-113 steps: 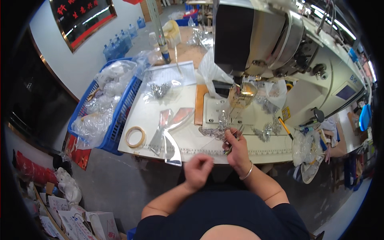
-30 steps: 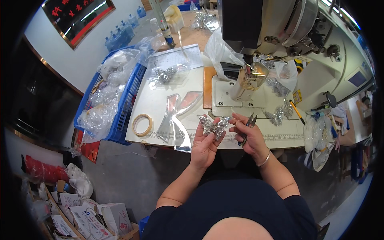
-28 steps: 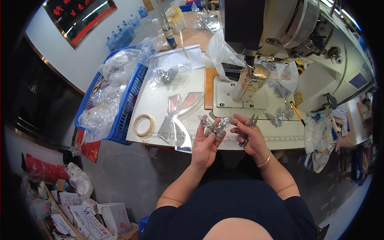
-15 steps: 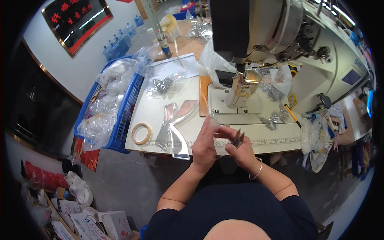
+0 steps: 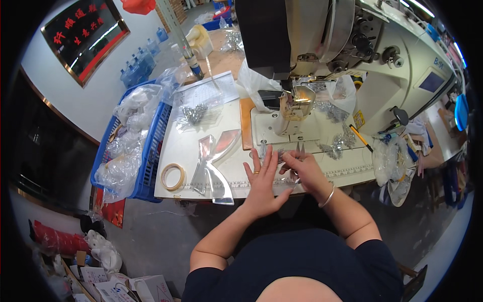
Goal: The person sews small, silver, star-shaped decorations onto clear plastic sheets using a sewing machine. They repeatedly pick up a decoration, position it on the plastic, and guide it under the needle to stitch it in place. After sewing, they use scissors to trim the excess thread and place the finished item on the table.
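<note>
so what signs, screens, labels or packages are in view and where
Wall sign: upper left, dark rectangle, gold frame, red characters.
Machine screen: right on the sewing machine, small bluish panel.
Yellow label: machine base, small.
Clear bags: in the blue crate, left.

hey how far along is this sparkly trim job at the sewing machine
Done: some silvery pieces lie right of the needle. In hand: the left hand flattens a piece while the right hand holds snips. Left: a bag of pieces waits.

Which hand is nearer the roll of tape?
Left. The left hand lies flat, right of the roll of tape; the right hand is beyond it, farther right.
</note>
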The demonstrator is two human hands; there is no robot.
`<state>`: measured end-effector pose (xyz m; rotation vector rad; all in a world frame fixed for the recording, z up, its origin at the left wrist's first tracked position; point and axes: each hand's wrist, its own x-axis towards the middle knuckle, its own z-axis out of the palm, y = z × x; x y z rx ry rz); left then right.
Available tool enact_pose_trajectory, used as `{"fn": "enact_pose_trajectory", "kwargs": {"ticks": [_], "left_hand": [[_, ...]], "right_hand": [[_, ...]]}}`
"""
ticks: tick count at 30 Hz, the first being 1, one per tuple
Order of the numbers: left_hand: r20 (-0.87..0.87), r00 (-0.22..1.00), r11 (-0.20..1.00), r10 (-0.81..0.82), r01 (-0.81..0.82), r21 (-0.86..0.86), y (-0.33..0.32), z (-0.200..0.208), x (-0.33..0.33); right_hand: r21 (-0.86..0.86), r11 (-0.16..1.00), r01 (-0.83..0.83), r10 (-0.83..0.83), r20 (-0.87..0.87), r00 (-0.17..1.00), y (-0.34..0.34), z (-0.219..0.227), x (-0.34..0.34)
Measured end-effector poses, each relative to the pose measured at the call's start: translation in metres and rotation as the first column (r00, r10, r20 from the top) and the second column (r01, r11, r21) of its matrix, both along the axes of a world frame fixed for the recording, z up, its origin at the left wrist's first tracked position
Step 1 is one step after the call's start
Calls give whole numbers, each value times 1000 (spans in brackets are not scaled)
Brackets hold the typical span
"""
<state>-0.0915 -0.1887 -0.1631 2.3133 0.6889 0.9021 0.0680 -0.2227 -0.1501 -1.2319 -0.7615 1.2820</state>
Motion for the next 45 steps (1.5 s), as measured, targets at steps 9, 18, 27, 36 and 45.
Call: {"fn": "enact_pose_trajectory", "kwargs": {"ticks": [9, 18, 27, 36, 45], "left_hand": [[-146, 965, 917, -218, 151, -369, 44, 35, -10], [263, 965, 844, -6, 146, -516, 32, 0, 3], [455, 855, 885, 247, -9, -465, 7, -12, 21], [441, 895, 584, -66, 393, -710, 28, 4, 13], [229, 879, 852, -418, 467, -236, 32, 24, 120]], "right_hand": [[-52, 904, -424, 399, 460, 793, -3, 45, 34], [-22, 949, -313, 314, 59, 948, 0, 50, 54], [172, 981, 84, -112, 163, 980, -17, -11, 3], [515, 851, 103, -352, 413, 840, -25, -8, 1], [579, 606, 546, -714, 93, 694, -52, -22, 80]]}}
